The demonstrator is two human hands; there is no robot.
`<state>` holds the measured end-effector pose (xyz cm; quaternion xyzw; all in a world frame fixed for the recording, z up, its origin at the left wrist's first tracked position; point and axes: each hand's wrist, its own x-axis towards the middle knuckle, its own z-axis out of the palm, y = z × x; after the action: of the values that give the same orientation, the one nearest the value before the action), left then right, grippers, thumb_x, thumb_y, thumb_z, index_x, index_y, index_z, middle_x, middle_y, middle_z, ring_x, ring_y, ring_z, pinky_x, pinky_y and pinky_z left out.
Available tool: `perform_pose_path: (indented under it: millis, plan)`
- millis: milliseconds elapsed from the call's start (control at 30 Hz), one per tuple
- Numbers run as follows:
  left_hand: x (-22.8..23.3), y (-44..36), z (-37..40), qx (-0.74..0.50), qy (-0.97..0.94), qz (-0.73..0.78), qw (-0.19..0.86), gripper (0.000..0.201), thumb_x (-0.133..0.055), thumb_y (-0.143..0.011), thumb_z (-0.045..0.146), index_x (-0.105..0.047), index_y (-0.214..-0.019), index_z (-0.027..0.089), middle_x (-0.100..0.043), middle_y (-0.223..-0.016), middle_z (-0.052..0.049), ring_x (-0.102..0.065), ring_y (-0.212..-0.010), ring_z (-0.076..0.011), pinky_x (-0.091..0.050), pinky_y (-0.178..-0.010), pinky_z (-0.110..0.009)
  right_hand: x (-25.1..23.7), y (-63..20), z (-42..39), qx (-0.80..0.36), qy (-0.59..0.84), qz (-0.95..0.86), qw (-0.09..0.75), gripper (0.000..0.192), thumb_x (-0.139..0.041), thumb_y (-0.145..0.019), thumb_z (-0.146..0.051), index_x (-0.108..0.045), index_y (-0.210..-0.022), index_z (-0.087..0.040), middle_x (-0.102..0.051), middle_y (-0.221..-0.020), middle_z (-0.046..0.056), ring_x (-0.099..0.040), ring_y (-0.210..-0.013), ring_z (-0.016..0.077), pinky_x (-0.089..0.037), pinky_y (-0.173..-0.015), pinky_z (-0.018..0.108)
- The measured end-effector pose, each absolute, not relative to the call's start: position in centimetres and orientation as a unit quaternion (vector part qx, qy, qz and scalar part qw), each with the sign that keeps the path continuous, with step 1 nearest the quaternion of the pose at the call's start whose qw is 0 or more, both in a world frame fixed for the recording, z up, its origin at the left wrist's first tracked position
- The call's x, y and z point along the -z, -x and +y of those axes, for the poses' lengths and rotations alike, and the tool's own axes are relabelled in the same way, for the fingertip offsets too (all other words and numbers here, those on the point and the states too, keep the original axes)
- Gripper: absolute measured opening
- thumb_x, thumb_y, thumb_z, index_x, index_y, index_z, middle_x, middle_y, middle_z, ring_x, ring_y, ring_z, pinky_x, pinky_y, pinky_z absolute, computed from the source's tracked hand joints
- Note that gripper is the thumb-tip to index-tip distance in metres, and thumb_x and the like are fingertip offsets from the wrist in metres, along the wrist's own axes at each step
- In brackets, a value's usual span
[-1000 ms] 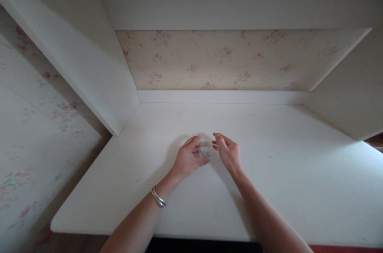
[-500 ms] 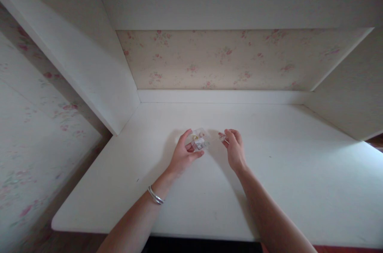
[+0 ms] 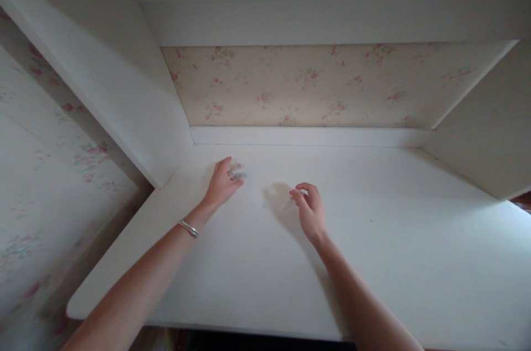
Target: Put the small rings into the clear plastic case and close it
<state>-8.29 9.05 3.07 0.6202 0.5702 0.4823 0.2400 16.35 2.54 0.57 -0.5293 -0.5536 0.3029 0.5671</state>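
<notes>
My left hand (image 3: 220, 184) is over the back left of the white desk, its thumb and fingers curved round a small clear plastic case (image 3: 238, 171). Yellowish and grey ring-like pieces show through the case, though motion smears them. To the right, my right hand (image 3: 311, 211) is closed in a pinch. A small, clear, glassy-looking piece (image 3: 290, 200) pokes out at its fingertips; its exact kind cannot be made out. The two hands are apart, with bare desk surface between them.
The white desk (image 3: 257, 262) has an upright side panel (image 3: 124, 85) at left and another (image 3: 477, 118) at right. A white shelf (image 3: 290, 19) hangs overhead. Flowered wallpaper (image 3: 290, 85) covers the back. One small dark speck (image 3: 371, 221) lies right of my right hand.
My left hand has carried the clear case away to the left and towards the back of the desk. My right hand has shifted slightly left, still pinching the small clear piece.
</notes>
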Motion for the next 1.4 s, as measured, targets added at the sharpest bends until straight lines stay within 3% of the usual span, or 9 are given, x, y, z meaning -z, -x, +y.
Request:
perform_pose_path:
  millis: [133,300,500,667,800,967,1067,1233,1400]
  plan:
    - [-5.3,12.1,12.1,-0.287,-0.747,0.6,0.008,0.067,-0.056,-0.072,0.007,-0.035,-0.134,0.022,-0.032,-0.141,-0.01,-0.048,-0.117,-0.0283,-0.045,-0.094,-0.045,-1.7,-15.5,1.6,-0.339,0.51,-0.566,0.553,0.028,-0.052,-0.082,-0.046,-0.055,-0.096,-0.022,-0.054,-0.101,0.005,-0.059,-0.08,0.015,-0.049,-0.07,0.029]
    - [-6.6,14.1,13.2,-0.11,-0.804,0.579,-0.084,0.07,-0.042,-0.072,-0.002,-0.03,-0.137,0.019,-0.025,-0.147,-0.011,-0.048,-0.117,-0.0287,-0.048,-0.088,-0.041,-1.8,-15.3,1.3,-0.368,0.503,-0.58,0.525,0.028,-0.053,-0.082,-0.045,-0.056,-0.097,-0.022,-0.054,-0.102,0.004,-0.059,-0.079,0.0138,-0.048,-0.068,0.027]
    - [-6.5,14.9,13.7,-0.065,-0.829,0.544,-0.11,0.063,-0.032,-0.077,-0.005,-0.036,-0.134,0.021,-0.03,-0.147,-0.008,-0.039,-0.126,-0.0236,-0.045,-0.093,-0.039,-2.0,-15.3,1.2,-0.366,0.493,-0.591,0.522,0.029,-0.053,-0.082,-0.046,-0.058,-0.095,-0.021,-0.054,-0.104,0.006,-0.058,-0.081,0.0151,-0.049,-0.069,0.028]
    - [-6.4,14.5,13.5,-0.132,-0.781,0.602,-0.102,0.07,-0.042,-0.076,-0.001,-0.029,-0.14,0.022,-0.022,-0.15,-0.009,-0.047,-0.119,-0.0284,-0.047,-0.091,-0.041,-1.5,-15.4,1.5,-0.405,0.496,-0.571,0.513,0.032,-0.054,-0.081,-0.048,-0.057,-0.097,-0.021,-0.059,-0.101,0.006,-0.059,-0.082,0.0165,-0.047,-0.072,0.03]
    - [-5.9,13.1,12.3,-0.309,-0.705,0.639,0.01,0.071,-0.06,-0.074,0.011,-0.034,-0.138,0.025,-0.024,-0.147,-0.012,-0.055,-0.109,-0.0266,-0.049,-0.091,-0.04,-1.0,-15.3,1.8,-0.489,0.489,-0.507,0.514,0.037,-0.052,-0.081,-0.051,-0.055,-0.105,-0.023,-0.065,-0.086,0.004,-0.061,-0.082,0.0183,-0.046,-0.077,0.033]
    - [-5.1,9.2,7.9,-0.508,-0.556,0.527,0.394,0.088,-0.073,-0.067,0.02,-0.023,-0.139,0.033,-0.044,-0.133,-0.013,-0.065,-0.085,-0.0182,-0.056,-0.072,-0.036,-1.0,-15.2,2.0,-0.5,0.494,-0.485,0.521,0.041,-0.053,-0.08,-0.053,-0.055,-0.108,-0.024,-0.066,-0.083,0.004,-0.061,-0.085,0.02,-0.045,-0.077,0.033]
    - [-4.8,6.4,4.6,-0.52,-0.496,0.47,0.512,0.089,-0.075,-0.066,0.021,-0.024,-0.137,0.038,-0.045,-0.132,-0.011,-0.065,-0.088,-0.0195,-0.057,-0.068,-0.035,-0.9,-15.3,2.0,-0.48,0.508,-0.492,0.519,0.043,-0.053,-0.079,-0.053,-0.054,-0.111,-0.024,-0.065,-0.078,0.002,-0.061,-0.084,0.0202,-0.045,-0.076,0.033]
    - [-3.8,2.5,1.2,-0.503,-0.489,0.416,0.578,0.087,-0.072,-0.066,0.013,-0.028,-0.137,0.037,-0.046,-0.132,-0.011,-0.063,-0.093,-0.0206,-0.055,-0.068,-0.029,-1.1,-15.5,2.2,-0.438,0.526,-0.509,0.522,0.046,-0.052,-0.08,-0.054,-0.053,-0.115,-0.023,-0.066,-0.083,0.003,-0.061,-0.081,0.0201,-0.046,-0.071,0.032]
    - [-2.0,0.4,0.0,-0.478,-0.54,0.409,0.559,0.081,-0.069,-0.067,0.013,-0.034,-0.137,0.033,-0.048,-0.13,-0.012,-0.063,-0.092,-0.0196,-0.053,-0.063,-0.024,-1.8,-16.0,1.9,-0.348,0.559,-0.563,0.5,0.045,-0.05,-0.082,-0.051,-0.054,-0.115,-0.02,-0.065,-0.098,0.008,-0.061,-0.081,0.0193,-0.045,-0.072,0.031]
